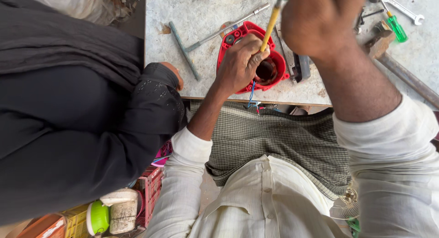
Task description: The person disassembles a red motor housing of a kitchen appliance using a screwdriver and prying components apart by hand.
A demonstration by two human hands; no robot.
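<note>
A red plastic motor housing (233, 37) lies on the grey worktable (201, 9), with blue and red wires (252, 97) hanging over the table's near edge. My left hand (240, 62) rests on the housing and pinches the lower shaft of a yellow-handled tool (270, 24) beside the round dark opening (266, 71). My right hand (318, 21) is closed around the top of that tool, close to the camera and blurred. The tool's tip is hidden behind my left fingers.
A person in black (68, 110) stands at the left, one hand (175, 73) on the table edge. A T-shaped metal bar (185, 46), a green-handled screwdriver (397, 28), a spanner (404, 8) and a hammer (402, 69) lie on the table. Crates and containers (114, 210) stand below left.
</note>
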